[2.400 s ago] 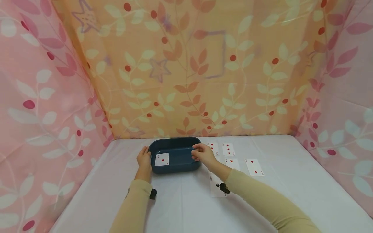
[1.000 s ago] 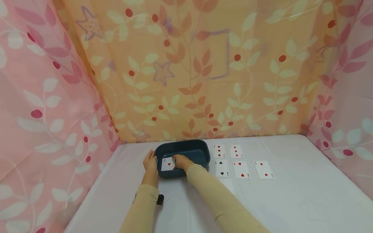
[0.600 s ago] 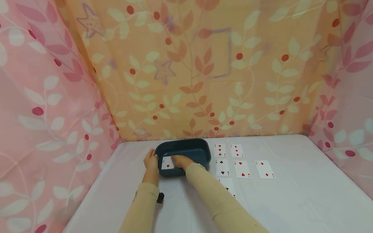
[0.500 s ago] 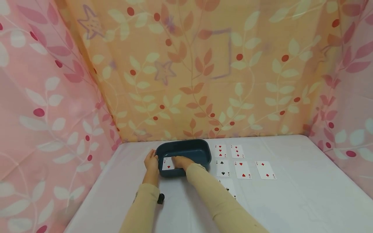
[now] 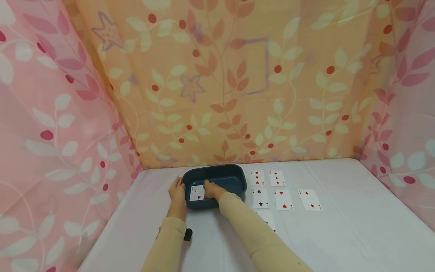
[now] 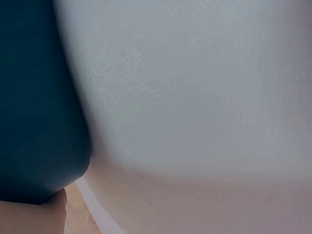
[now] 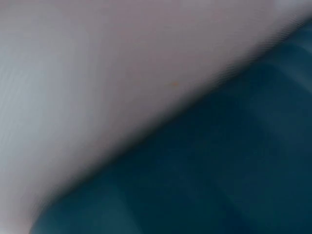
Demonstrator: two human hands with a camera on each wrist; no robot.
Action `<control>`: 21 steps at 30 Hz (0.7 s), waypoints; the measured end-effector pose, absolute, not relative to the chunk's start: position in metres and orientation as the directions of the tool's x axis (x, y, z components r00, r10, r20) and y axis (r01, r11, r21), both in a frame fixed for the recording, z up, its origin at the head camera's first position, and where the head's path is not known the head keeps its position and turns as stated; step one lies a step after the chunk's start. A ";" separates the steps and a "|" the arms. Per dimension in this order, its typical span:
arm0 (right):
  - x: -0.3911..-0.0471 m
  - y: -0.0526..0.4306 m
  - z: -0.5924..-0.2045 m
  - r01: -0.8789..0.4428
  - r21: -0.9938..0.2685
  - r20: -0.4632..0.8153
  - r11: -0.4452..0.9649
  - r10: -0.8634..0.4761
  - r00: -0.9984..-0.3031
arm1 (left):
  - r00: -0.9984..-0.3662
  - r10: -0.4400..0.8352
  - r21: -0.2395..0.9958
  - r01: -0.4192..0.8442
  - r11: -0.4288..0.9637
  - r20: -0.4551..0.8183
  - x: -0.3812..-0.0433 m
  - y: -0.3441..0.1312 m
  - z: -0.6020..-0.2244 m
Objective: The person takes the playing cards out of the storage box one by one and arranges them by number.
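Bin (image 5: 203, 204) on counter (image 5: 346, 234), near far edge; curtain (image 5: 217, 132) behind. Card (image 5: 196, 193) inside bin, left end. Left hand (image 5: 177, 192) at bin's left wall; right hand (image 5: 213, 189) inside bin, fingers at card's right edge. Right of bin, back row: 3 of hearts (image 5: 257, 178), 3 of diamonds (image 5: 277, 178). Before those, left to right: 2 of clubs (image 5: 260, 198), 2 of hearts (image 5: 283, 200), 2 of diamonds (image 5: 310, 200). Frontmost card (image 5: 266, 219) partly behind right sleeve (image 5: 255, 234).

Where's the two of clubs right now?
In the head view, the two of clubs lies face up on the tablecloth, just right of the blue tray, left of the two of hearts and below the three of hearts.
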State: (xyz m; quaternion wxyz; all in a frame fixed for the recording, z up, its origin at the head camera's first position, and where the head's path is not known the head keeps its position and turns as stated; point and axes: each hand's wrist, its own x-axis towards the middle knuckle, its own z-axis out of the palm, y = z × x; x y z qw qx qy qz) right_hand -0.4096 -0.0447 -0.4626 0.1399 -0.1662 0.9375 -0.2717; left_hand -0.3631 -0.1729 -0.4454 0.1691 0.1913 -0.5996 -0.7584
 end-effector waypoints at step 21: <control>-0.390 -0.016 -0.425 -0.218 -0.924 0.098 0.316 -0.355 -0.930 | -0.857 -0.503 0.970 0.014 -0.244 -0.114 -0.365 -0.173 -0.444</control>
